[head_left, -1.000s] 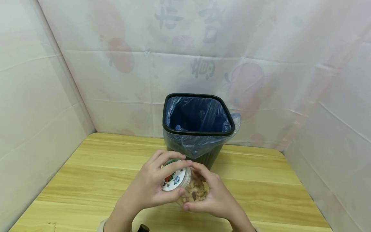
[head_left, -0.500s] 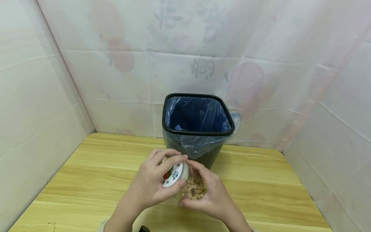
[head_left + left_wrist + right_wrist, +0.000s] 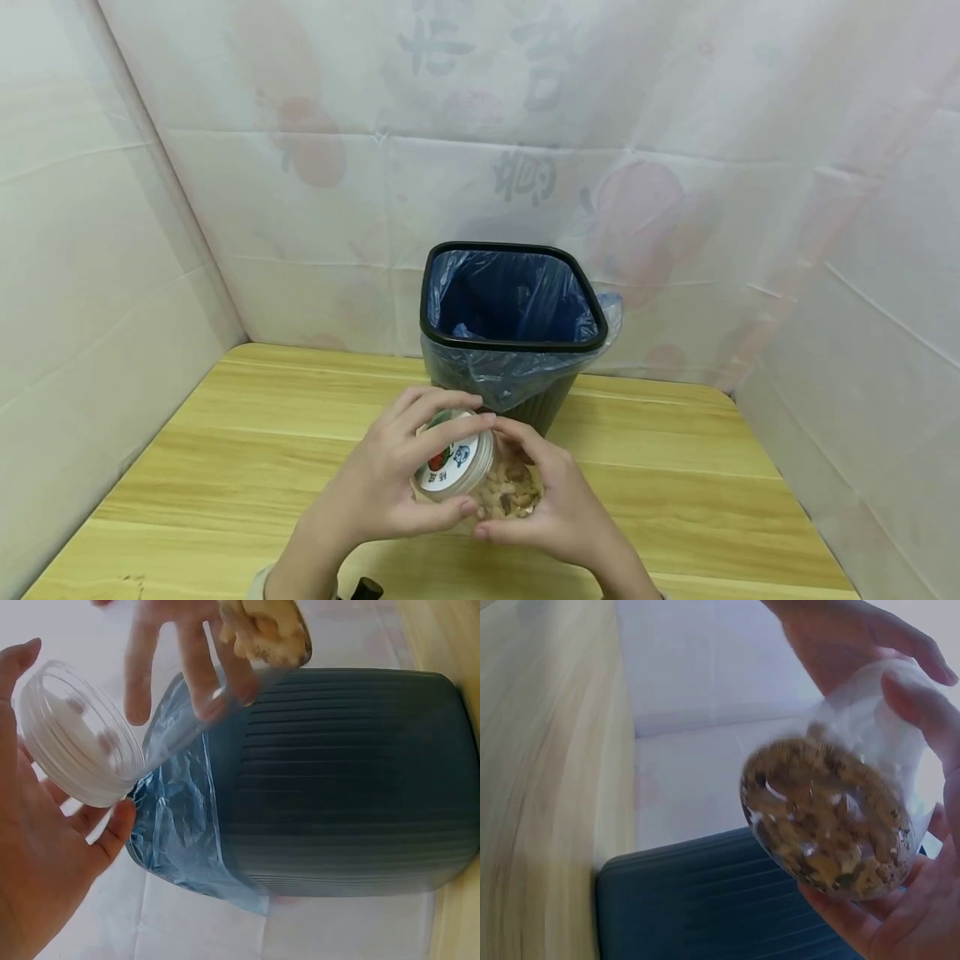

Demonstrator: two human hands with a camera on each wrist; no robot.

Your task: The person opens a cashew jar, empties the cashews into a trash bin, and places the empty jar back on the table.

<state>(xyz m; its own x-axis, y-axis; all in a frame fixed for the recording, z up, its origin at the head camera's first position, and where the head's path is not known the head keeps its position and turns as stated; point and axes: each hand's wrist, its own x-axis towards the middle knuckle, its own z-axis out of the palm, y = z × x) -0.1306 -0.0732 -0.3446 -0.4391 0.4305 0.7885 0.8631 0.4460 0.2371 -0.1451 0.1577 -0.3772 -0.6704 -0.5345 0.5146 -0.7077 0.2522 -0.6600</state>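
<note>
A clear plastic jar [image 3: 513,487] of mixed nuts is tilted between both hands, in front of the bin. Its round lid [image 3: 447,468] has a white label with a red and green picture and faces up and left. My left hand [image 3: 390,471] curls its fingers and thumb around the lid's edge; the left wrist view also shows the lid [image 3: 79,739] within this grip. Around the jar's body, my right hand [image 3: 551,500] holds with thumb and fingers. Brown nuts fill the base end of the jar [image 3: 825,817]. Lid and jar appear joined.
A dark ribbed bin [image 3: 540,408] with a black rim stands behind the hands, lined with a blue translucent bag [image 3: 487,371]. Printed cloth [image 3: 300,233] hangs around the wooden table [image 3: 262,417]. A black cylindrical end [image 3: 367,588] shows at the bottom edge.
The jar has rocked slightly and its lid print has turned a little. Left fingers shifted on the lid between frames; both hands stay in nearly the same place.
</note>
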